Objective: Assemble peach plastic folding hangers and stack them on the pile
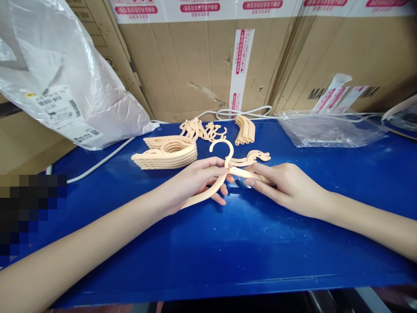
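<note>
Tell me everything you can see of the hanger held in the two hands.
The hanger is pale peach and looks like smooth plastic. It has a thin open hook at the top and two slim arms sloping down from a middle joint. It is held low over the blue table, nearly flat, with the hook pointing away from the person. The left hand grips the left arm and the joint. The right hand holds the right arm, mostly hiding it.

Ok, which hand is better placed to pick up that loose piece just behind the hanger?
Probably the right. The loose piece lies just beyond the right hand, whose fingers lie stretched along the hanger. The left hand grips the hanger below its hook.
</note>
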`<state>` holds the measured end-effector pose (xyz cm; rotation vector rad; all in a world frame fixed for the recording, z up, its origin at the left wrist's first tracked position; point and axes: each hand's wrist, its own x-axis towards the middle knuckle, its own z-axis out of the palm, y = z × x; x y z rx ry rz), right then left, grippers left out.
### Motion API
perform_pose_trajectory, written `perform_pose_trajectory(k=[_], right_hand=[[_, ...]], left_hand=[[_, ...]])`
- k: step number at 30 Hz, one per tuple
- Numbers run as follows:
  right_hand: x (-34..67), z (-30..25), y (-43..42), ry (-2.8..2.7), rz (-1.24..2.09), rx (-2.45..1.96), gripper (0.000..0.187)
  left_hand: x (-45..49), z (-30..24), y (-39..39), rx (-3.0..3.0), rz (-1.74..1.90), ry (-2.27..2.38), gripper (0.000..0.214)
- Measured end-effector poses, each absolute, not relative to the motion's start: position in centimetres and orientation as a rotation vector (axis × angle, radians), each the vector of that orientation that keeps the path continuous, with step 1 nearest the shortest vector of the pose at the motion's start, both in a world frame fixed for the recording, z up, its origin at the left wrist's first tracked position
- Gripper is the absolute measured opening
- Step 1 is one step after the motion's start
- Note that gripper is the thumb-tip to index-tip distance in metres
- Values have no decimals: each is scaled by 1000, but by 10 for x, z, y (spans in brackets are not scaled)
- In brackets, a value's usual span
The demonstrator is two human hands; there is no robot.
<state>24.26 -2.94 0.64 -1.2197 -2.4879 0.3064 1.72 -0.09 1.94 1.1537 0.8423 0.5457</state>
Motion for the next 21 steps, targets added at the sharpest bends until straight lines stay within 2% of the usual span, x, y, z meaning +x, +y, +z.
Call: perform_pose_trajectory(k=[4,9,15,17,21], right_hand=[[244,5,-30,-2494,147,-1115,23],[242,10,-33,-2504,-219,-787,16],[246,15,-42,-2299,-693,-771,23],[248,15,-44,-2283,-593,-829,22],[247,14,-40,-2113,2,-977,12]], left_hand=[[18,20,-1,1164,530,857,8],[18,21,-2,1141,542,863,11],[17,22,-2,1138,534,883,10],[17,22,-2,1141,530,870,10],[17,21,-2,1159,525,867,11]])
